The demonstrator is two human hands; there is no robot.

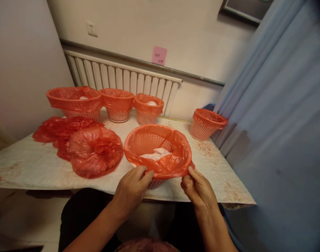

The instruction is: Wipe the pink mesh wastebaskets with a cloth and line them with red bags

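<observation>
In front of me a plastic basket (139, 138) stands near the table's front edge, lined with a red plastic bag (175, 159) folded over its rim. White material (157, 154) lies inside. My left hand (133, 187) is at the front rim, its fingers closed on the red bag. At the front right of the rim, my right hand (199, 187) pinches the bag's edge between thumb and fingers. The basket's lower front is partly hidden by my left hand.
Crumpled red bags (95, 152) lie on the table (215, 171) to the left. Three bag-lined baskets (118, 105) stand along the back, another (206, 124) at the back right. A blue curtain (275, 115) hangs on the right; a radiator (123, 75) is behind.
</observation>
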